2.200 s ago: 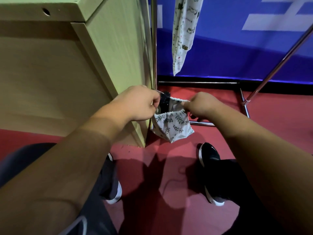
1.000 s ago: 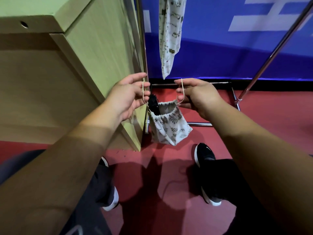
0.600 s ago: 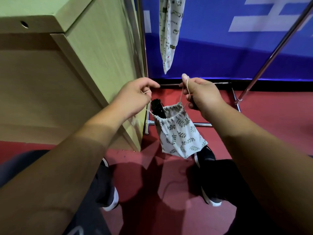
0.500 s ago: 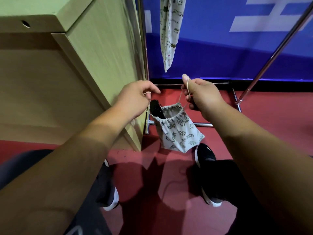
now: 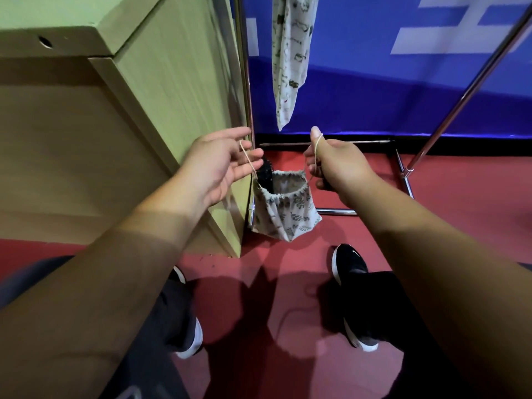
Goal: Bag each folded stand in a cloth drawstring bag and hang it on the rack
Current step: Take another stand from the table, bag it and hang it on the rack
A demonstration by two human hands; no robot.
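A leaf-print cloth drawstring bag [image 5: 285,214] hangs between my hands above the red floor, its mouth open. A black folded stand [image 5: 264,175] pokes out of the mouth at its left side. My left hand [image 5: 221,164] has its fingers spread, with one loop of the drawstring over them. My right hand [image 5: 335,165] is closed, with the other loop around its raised thumb. Another printed bag [image 5: 289,59] hangs from the metal rack [image 5: 466,90] just beyond my hands.
A light wooden cabinet [image 5: 115,110] stands close on the left, its corner beside the bag. The rack's base bars [image 5: 403,174] lie on the red floor ahead. A blue banner covers the wall behind. My black shoes [image 5: 349,266] stand below.
The bag's mouth has widened and the bag sits more level. My left hand's fingers have spread from a pinch, the string loop now lying over them. My right hand keeps its loop.
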